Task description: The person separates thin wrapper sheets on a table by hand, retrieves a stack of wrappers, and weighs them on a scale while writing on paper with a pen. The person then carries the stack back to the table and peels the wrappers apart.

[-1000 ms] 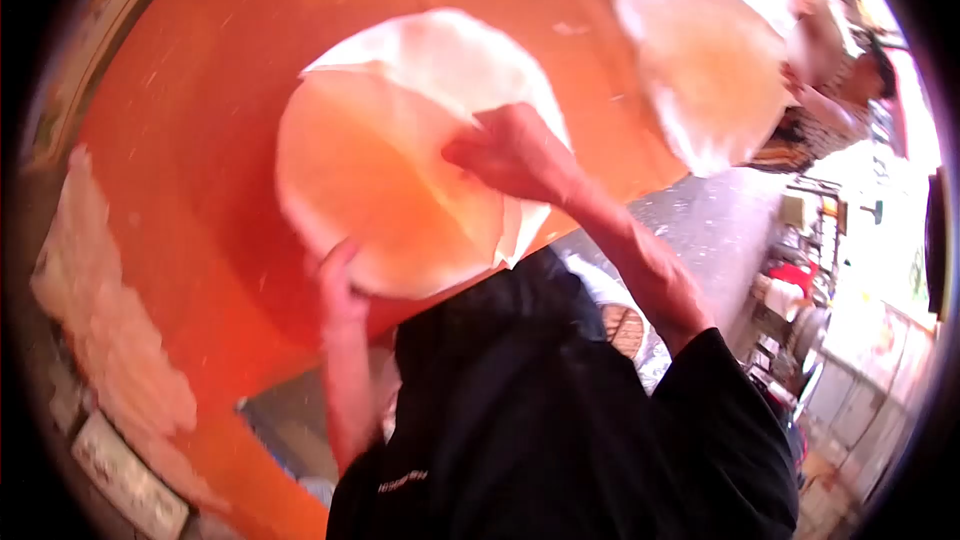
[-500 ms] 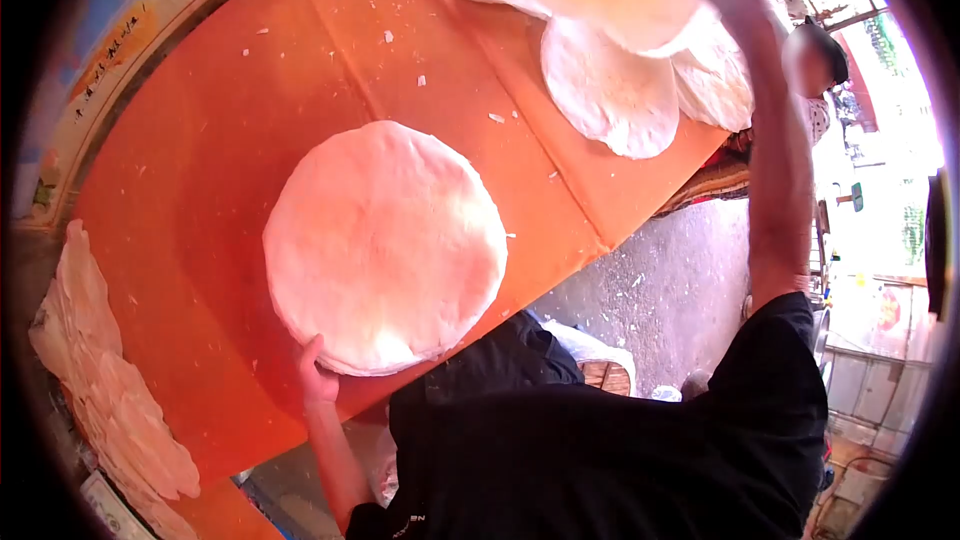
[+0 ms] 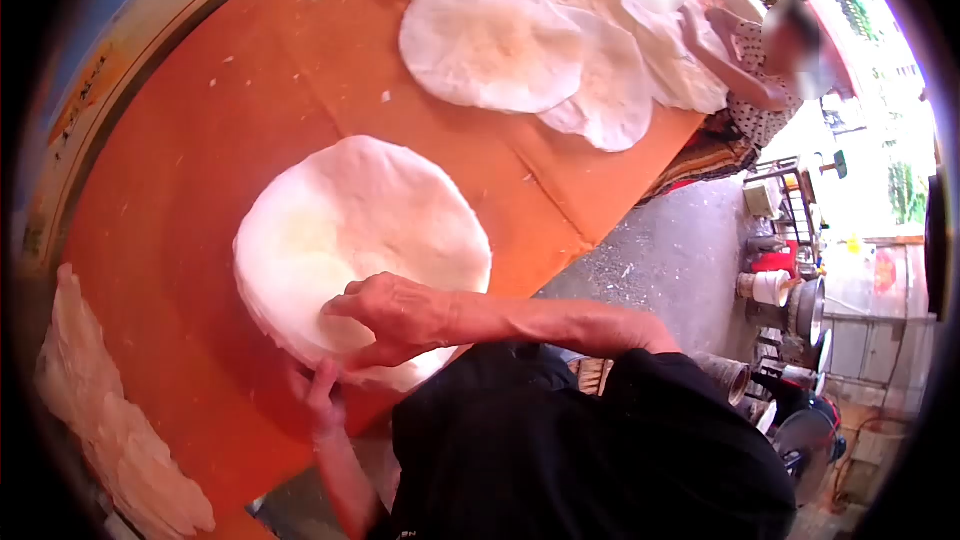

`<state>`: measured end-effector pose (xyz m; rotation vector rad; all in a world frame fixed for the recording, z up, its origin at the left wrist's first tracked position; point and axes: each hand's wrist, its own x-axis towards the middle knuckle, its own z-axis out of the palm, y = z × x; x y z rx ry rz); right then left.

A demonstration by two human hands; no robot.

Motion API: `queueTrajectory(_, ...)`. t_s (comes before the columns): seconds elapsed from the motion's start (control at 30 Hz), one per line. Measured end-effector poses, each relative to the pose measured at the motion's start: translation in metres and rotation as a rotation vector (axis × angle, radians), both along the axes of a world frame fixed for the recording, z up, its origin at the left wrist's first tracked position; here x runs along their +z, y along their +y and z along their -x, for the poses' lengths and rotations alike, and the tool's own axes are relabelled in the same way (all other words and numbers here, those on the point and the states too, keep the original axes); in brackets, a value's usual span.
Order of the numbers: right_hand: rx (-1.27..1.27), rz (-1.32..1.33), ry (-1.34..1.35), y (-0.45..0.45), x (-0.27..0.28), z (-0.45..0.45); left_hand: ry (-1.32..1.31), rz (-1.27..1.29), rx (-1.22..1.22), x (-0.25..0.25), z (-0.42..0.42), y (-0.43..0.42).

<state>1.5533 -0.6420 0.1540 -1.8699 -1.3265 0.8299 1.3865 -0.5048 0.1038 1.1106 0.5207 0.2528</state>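
Note:
A stack of round, pale flat sheets point(image 3: 370, 210) lies on the orange table point(image 3: 170, 240) in front of me. My right hand point(image 3: 390, 315) reaches across its near part, with the fingers bent together at the surface; whether a sheet's edge is pinched there is hidden. My left hand point(image 3: 320, 395) is at the near left rim of the stack, thumb up and apart from the blurred fingers. Farther off, another round sheet point(image 3: 490, 45) lies flat, overlapping other thin sheets point(image 3: 605, 80).
Beyond the far sheets, a person in a dotted top point(image 3: 765, 120) reaches toward them, with another person close by. A long pile of pale scraps point(image 3: 110, 420) lies along the left edge. Pots and a rack point(image 3: 790, 290) stand on the right.
A sheet that my right hand carried to the far pile now lies there. My right hand has come back to the near stack, while my left hand has stayed by its near left rim.

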Motion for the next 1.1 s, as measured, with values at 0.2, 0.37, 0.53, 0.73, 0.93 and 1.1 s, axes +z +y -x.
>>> queueTrajectory(0.2,-0.323,-0.02,-0.186,0.009,-0.028,0.019,0.176,0.027,0.1,-0.001,0.0,-0.005)
queueTrajectory(0.37,-0.194,0.073,-0.225,0.019,-0.057,0.031,0.272,0.111,0.262,-0.031,0.018,0.007)
queueTrajectory(0.53,-0.588,-0.042,-0.077,-0.088,0.005,-0.104,0.205,0.32,0.195,-0.081,0.052,0.032)
queueTrajectory(0.73,-0.82,-0.069,-0.913,-0.228,0.148,-0.227,0.241,0.37,0.099,-0.123,0.069,0.05)
queueTrajectory(0.93,-0.947,0.31,-1.387,-0.233,0.186,-0.194,0.3,0.429,0.097,-0.118,0.067,0.058)
queueTrajectory(1.1,-0.718,0.597,-0.962,-0.226,0.052,-0.171,0.279,0.379,0.082,-0.092,0.061,0.046)
